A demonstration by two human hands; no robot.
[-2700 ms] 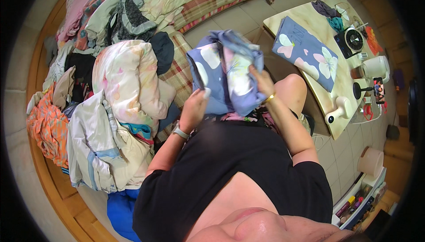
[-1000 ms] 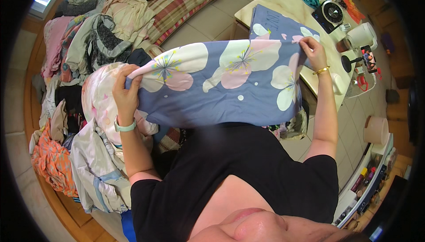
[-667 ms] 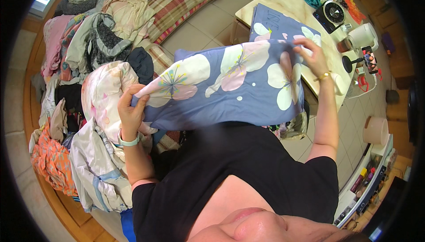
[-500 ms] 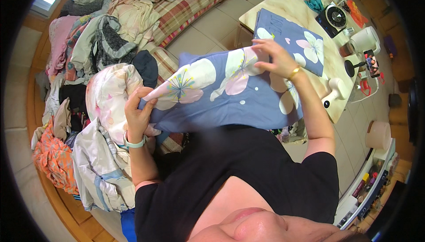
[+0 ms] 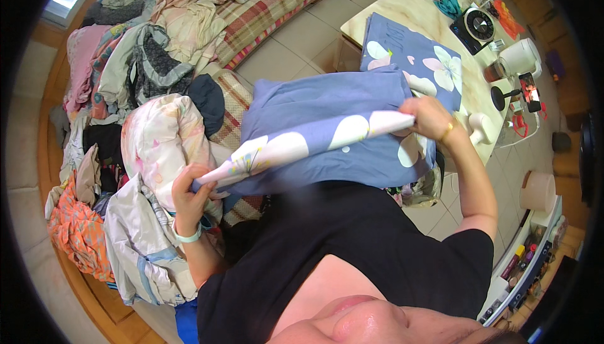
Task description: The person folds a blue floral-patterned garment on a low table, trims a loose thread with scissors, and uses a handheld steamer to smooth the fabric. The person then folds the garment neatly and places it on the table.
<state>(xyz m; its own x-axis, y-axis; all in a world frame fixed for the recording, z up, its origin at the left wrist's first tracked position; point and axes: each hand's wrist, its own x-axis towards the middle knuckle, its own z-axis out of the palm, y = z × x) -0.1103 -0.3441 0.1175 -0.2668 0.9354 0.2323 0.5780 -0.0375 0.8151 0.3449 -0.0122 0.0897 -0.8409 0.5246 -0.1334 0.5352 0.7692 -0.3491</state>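
Note:
A blue cloth with large white and pink flowers (image 5: pixel 327 95), looking like bed linen, lies across my lap in layers. My left hand (image 5: pixel 192 194) pinches the left end of its raised, flowered edge. At the other end my right hand (image 5: pixel 431 119) has its fingers closed round the same edge, so the strip is drawn taut between both hands. Under it the plain blue side faces up. A folded cloth of matching blue flowered fabric (image 5: pixel 434 54) rests on the marble-look table just beyond my right hand.
Heaped clothes (image 5: pixel 119 73) and a pale flowered bundle (image 5: pixel 163 142) lie at my left. The marble-look table (image 5: pixel 377 4) holds a black round-dialled device (image 5: pixel 475 27), a white kettle-like appliance (image 5: pixel 519 57) and a phone on a stand (image 5: pixel 530 89). A plaid-covered seat (image 5: pixel 267 20) stands behind.
My right hand has moved from above the cloth down and right, closing on its edge. The flowered part is folded toward me, exposing plain blue behind. My left hand has lowered slightly.

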